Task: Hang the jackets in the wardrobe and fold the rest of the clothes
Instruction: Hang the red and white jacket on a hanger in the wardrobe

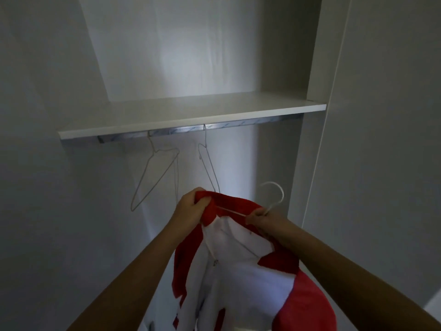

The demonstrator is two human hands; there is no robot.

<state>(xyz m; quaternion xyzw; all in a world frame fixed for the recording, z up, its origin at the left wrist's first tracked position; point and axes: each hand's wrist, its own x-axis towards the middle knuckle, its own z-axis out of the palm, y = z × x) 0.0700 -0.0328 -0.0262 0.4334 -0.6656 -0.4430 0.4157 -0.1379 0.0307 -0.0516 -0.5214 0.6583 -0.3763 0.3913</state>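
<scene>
Setting: inside a pale wardrobe (pixel 310 163), a shelf (pixel 191 115) crosses the view, with a metal rail (pixel 181 131) just under its front edge.
Wardrobe contents: a first wire hanger (pixel 155 177) and a second wire hanger (pixel 208 168) hook on the rail, both bare.
Jacket: the red-and-white jacket (pixel 238 271) hangs from the hands at 6 o'clock, below the rail.
Left hand: the left hand (pixel 191 209) has its fingers curled tight on the red collar.
Right hand: the right hand (pixel 261 217) pinches the neck of a white hanger (pixel 274 194), with collar cloth beneath.
Key relation: the rail lies at 12 o'clock, well apart from the hands, and runs from 9 to 3. The hook points to 1 o'clock and the right hand is nearer to it.
Judgement: the hanger looks only partly seated in the shoulders.
</scene>
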